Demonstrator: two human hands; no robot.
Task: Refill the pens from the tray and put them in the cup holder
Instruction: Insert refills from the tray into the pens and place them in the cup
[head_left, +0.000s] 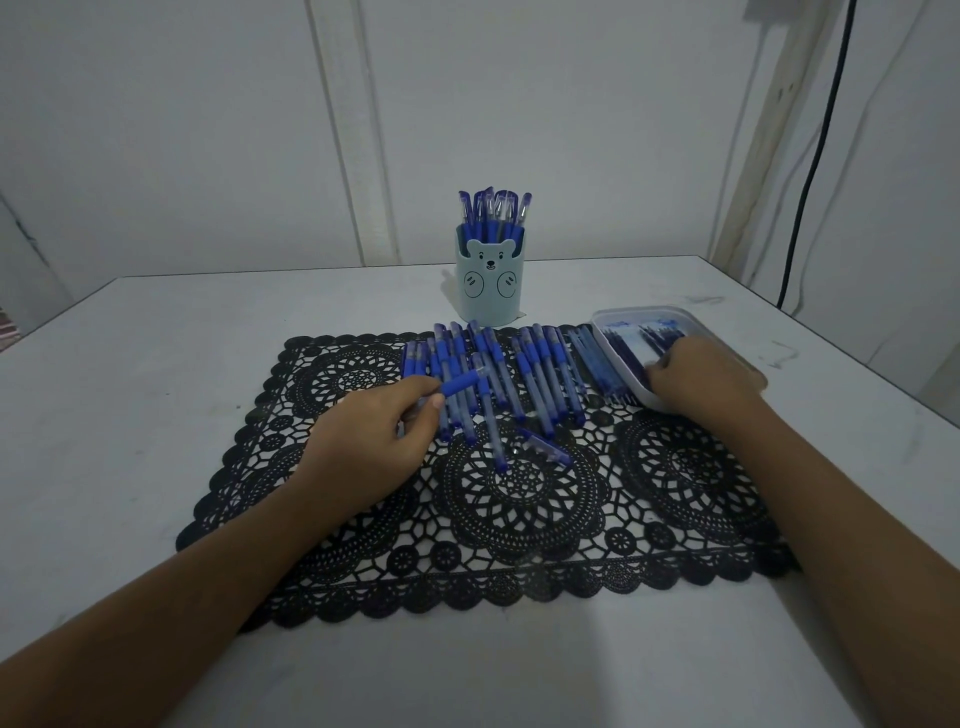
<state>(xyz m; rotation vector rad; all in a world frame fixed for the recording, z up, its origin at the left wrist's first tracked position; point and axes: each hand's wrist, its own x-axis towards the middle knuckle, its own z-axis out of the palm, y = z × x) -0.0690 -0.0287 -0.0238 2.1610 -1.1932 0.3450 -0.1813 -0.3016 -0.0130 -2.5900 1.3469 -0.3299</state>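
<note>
My left hand (387, 431) pinches a blue pen barrel (462, 383) above the row of blue pens (498, 374) lying on the black lace mat (498, 519). My right hand (701, 376) reaches into the clear plastic tray (613, 332) at the right, its fingertips among the refills (639, 338); whether it holds one is hidden. A loose pen cap (545, 447) lies on the mat below the row. The pale blue bear cup holder (490, 278) stands behind the mat with several capped pens (493, 208) upright in it.
More refills (597, 364) lie on the mat just left of the tray. The white table (156, 364) meets a white wall behind. A black cable (815, 156) hangs at the far right.
</note>
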